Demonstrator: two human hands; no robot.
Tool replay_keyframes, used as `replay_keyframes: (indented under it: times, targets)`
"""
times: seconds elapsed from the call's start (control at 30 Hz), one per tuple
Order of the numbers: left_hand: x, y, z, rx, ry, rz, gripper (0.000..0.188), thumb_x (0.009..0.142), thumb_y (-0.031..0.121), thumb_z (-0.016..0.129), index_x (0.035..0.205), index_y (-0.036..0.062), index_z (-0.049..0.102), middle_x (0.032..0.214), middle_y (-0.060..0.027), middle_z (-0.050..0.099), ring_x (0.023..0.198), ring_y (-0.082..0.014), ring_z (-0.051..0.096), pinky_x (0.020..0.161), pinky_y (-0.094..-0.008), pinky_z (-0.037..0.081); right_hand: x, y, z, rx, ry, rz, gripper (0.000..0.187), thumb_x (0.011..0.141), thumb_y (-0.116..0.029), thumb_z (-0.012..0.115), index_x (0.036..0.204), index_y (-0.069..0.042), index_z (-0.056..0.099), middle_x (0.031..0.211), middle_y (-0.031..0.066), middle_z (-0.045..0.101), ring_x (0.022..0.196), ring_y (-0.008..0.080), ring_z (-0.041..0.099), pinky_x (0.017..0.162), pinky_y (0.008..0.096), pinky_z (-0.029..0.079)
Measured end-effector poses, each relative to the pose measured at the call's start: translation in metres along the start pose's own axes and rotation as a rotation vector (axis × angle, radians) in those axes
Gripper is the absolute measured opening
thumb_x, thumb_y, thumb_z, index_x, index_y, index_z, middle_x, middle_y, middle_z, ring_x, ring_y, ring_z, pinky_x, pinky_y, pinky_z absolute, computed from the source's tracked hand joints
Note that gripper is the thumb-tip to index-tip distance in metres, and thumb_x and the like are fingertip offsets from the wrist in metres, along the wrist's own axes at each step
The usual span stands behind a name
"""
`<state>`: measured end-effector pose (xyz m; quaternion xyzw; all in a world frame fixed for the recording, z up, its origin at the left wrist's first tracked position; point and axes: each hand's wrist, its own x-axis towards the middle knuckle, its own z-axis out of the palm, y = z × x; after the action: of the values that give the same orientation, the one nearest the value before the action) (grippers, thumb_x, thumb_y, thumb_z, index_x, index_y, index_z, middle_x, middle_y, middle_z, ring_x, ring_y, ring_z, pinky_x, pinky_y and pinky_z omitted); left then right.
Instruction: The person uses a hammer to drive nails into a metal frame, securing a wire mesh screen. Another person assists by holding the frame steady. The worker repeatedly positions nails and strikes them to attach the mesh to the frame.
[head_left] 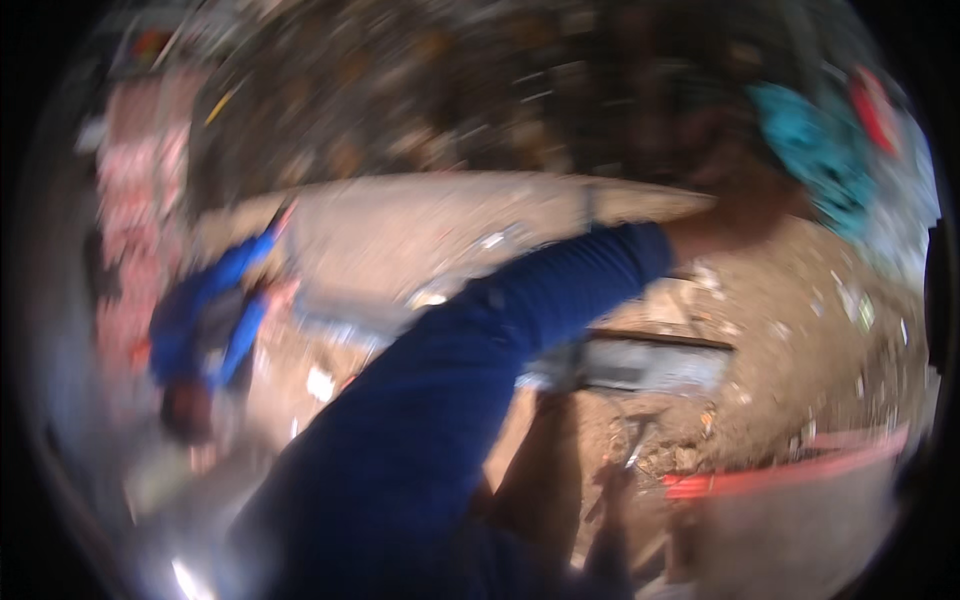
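Note:
Motion blurs the whole head view. My left arm, in a blue sleeve, reaches from the lower left across to the upper right. My left hand [752, 195] is smeared, beside a teal bundle [822, 160] that looks like cloth or sheeting; whether it touches or grips it I cannot make out. Low in the middle, my right hand [614, 485] shows dark and small, closed round what looks like a hammer [638, 435], its T-shaped head over the dirt. Just beyond lies a grey rectangular block or box [655, 364] with a dark upper edge.
At the left a person in blue [205, 310] bends with arms stretched toward a flat tan slab [400, 225]. Behind them rises a stack of reddish bricks [145, 190]. An orange-red strip [790, 475] edges a surface at lower right. Dark rubble [430, 90] lines the far side.

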<state>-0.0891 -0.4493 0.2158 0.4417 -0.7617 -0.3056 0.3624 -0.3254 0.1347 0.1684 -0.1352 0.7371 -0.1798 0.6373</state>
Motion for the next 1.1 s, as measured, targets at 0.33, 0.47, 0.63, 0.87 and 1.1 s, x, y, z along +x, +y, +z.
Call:
replay_keyframes:
  times: [0.33,0.47,0.63,0.87,1.1]
  targets:
    - [-0.567,0.078,-0.124,-0.476,0.642,-1.426,0.038,0.101,0.009,0.07,0.139,0.0078,0.075,0.121,-0.0074,0.083,0.103,-0.0136,0.079,0.087,-0.0291,0.066,0.016,-0.044,0.009,-0.709,-0.17,-0.097,0.025,0.101,-0.013,0.072,0.105,0.0,0.052,0.079,0.0148,0.069,0.056,0.0251,0.071,0.049,0.0382,0.059]
    - [-0.813,0.031,-0.188,0.062,0.96,-1.058,0.041,0.1,-0.003,0.068,0.141,0.0017,0.071,0.138,-0.014,0.078,0.115,-0.0194,0.077,0.094,-0.0315,0.064,-0.021,-0.068,0.063,-1.034,-0.184,-0.171,0.024,0.101,-0.014,0.072,0.102,0.001,0.053,0.079,0.0154,0.072,0.055,0.0255,0.072,0.051,0.039,0.06]
    - [-0.942,-0.004,-0.272,-0.071,1.334,-1.132,0.053,0.103,0.012,0.067,0.152,-0.0065,0.06,0.13,-0.015,0.079,0.115,-0.0236,0.077,0.096,-0.0349,0.062,-0.065,-0.055,0.146,-1.154,-0.247,-0.335,0.025,0.101,-0.015,0.072,0.099,0.003,0.056,0.077,0.0154,0.073,0.056,0.026,0.074,0.054,0.0405,0.061]
    - [-1.041,-0.07,-0.308,-0.055,1.586,-1.285,0.037,0.111,0.033,0.072,0.13,0.0012,0.079,0.11,-0.0101,0.081,0.094,-0.0215,0.072,0.088,-0.031,0.054,-0.146,0.02,0.332,-1.265,-0.244,-0.466,0.027,0.103,-0.019,0.076,0.097,0.001,0.058,0.075,0.0124,0.074,0.061,0.0211,0.075,0.058,0.0376,0.064]
    - [-1.072,-0.129,-0.344,-0.295,1.8,-0.91,0.029,0.109,0.023,0.076,0.124,-0.0008,0.079,0.109,-0.0148,0.083,0.094,-0.0194,0.079,0.085,-0.034,0.064,-0.216,0.069,0.502,-1.322,-0.585,-0.536,0.029,0.105,-0.019,0.08,0.1,0.002,0.061,0.08,0.0148,0.078,0.068,0.0204,0.08,0.062,0.035,0.067]
